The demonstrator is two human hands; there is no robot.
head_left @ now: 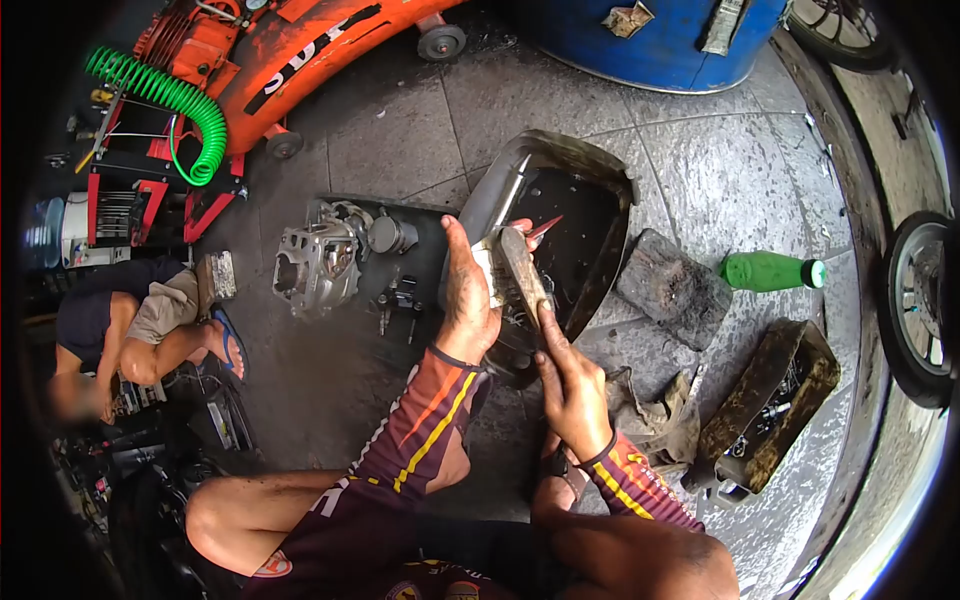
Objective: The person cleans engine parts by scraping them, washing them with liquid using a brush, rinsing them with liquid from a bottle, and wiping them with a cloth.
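My left hand [468, 308] is wrapped round a pale metal part [491, 266], its thumb pointing up and its palm hiding much of the piece. In my right hand [577, 397] is a brush with a worn wooden handle [522, 268], its head laid against that part. The bristles are mostly hidden. Both hands are over the near-left side of a dirty, cut-open metal pan [620, 180] holding dark liquid. A pointed reddish tool [546, 227] shows above the liquid, just beyond the brush.
Left of the pan lie an engine casing [318, 262], a piston [392, 234] and a small dark part [400, 297]. On the right are a sooty block [675, 288], a green bottle [765, 271], rags [650, 405] and a grimy parts box [765, 400]. Another person [150, 320] crouches at left.
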